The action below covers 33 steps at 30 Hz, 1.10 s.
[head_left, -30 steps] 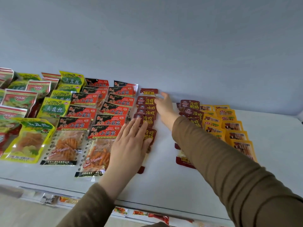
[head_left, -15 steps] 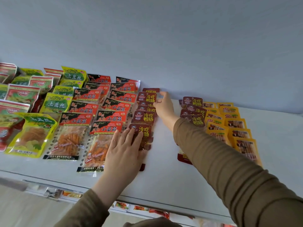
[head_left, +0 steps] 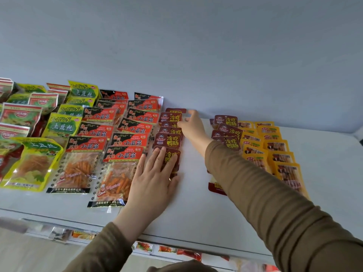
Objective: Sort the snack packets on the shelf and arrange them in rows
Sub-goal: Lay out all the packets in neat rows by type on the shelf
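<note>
Dark-red packets (head_left: 168,141) in overlapped row, mid-shelf (head_left: 196,213). Left hand (head_left: 155,181) flat on nearest packet, fingers spread. Right hand (head_left: 191,124) at far end, fingers seemingly pinching far packet.

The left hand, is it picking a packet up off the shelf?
No, the left hand lies flat with straight fingers pressing on the front dark red packet, which rests on the shelf.
</note>
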Motion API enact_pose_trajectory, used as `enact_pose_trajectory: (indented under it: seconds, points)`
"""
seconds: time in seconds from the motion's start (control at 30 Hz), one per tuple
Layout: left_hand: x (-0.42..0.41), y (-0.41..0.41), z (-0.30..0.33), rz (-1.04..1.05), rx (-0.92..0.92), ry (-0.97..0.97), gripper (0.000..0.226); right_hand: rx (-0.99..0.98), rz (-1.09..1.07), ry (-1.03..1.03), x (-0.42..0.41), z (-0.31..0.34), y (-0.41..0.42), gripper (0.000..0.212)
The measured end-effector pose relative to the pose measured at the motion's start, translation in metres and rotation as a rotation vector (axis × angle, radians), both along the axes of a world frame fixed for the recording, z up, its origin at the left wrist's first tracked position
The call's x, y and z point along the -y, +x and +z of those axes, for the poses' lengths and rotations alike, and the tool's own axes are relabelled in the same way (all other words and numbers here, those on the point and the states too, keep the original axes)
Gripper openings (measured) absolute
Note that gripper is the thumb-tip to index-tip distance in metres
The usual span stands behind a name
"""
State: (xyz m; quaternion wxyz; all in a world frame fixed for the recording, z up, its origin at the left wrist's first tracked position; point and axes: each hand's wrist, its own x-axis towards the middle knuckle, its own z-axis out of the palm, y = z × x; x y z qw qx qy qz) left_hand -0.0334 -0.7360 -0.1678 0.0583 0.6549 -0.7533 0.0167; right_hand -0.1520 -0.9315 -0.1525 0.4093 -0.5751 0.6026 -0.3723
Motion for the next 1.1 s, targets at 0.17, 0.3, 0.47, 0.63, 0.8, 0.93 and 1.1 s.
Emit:
enact_pose_trajectory:
  seconds: [0.17, 0.3, 0.47, 0.63, 0.8, 0.93, 1.1]
  points:
    - [0.017, -0.026, 0.017, -0.073, -0.136, -0.034, 0.060, -0.059, 0.030, -0.116, -0.016, 0.032, -0.062, 0.044]
    - [0.037, -0.068, 0.023, -0.174, -0.176, 0.010, 0.061, -0.242, 0.023, -0.138, -0.027, 0.046, -0.139, 0.033]
    - [0.062, -0.126, 0.014, -0.251, -0.131, 0.079, 0.063, -0.782, 0.137, -0.161, -0.035, 0.029, -0.178, 0.042]
    - [0.071, -0.135, -0.001, -0.260, -0.061, 0.128, 0.063, -1.093, 0.261, -0.165, -0.032, 0.004, -0.172, 0.050]
    - [0.066, -0.107, -0.005, -0.253, -0.018, 0.088, 0.062, -1.092, 0.262, -0.281, -0.034, -0.007, -0.149, 0.051]
    - [0.057, -0.082, -0.008, -0.225, -0.003, 0.032, 0.062, -0.945, 0.265, -0.275, -0.037, -0.008, -0.124, 0.049]
    - [0.057, -0.075, -0.010, -0.229, -0.049, 0.025, 0.062, -0.626, 0.163, -0.161, -0.032, 0.005, -0.113, 0.048]
